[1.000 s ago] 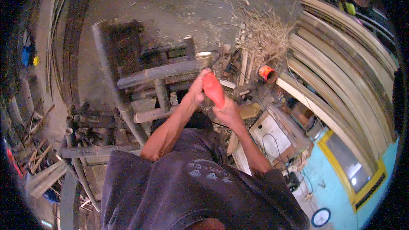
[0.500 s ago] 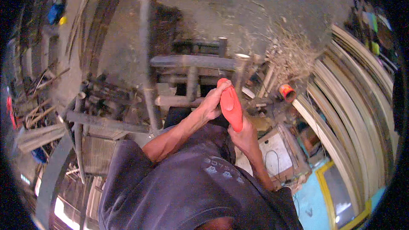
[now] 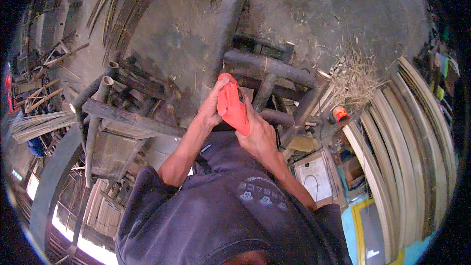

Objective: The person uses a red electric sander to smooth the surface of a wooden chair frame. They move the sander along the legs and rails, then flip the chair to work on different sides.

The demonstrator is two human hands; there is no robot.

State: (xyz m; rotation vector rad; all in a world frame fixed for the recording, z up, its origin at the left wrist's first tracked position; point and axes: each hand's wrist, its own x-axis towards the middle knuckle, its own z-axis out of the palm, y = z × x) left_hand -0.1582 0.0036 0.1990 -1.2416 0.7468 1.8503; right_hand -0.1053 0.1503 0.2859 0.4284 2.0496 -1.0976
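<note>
An orange-red, elongated object [image 3: 232, 105] is held up in front of my torso; its exact kind I cannot make out. It has rounded ends, folds or ridges on its surface and a dark patch along its right side. My left hand [image 3: 214, 102] grips its left side, the thumb at the upper end. Around its lower right side wraps my right hand [image 3: 259, 137], its fingers partly hidden behind it. Just beyond the hands stands a dark bamboo furniture frame [image 3: 267, 66] with a thick upright pole [image 3: 230, 19].
Another bamboo piece with a slatted panel [image 3: 115, 152] stands at left. Long pale strips [image 3: 400, 157] are stacked at right, beside an orange can [image 3: 339, 116] and a heap of shavings [image 3: 358, 81]. A board with a white sheet [image 3: 315, 179] lies near my right forearm.
My view has swung, so the bamboo frame appears tilted and farther right. Both hands, with the orange-red object, have shifted left and turned it, showing its dark side patch.
</note>
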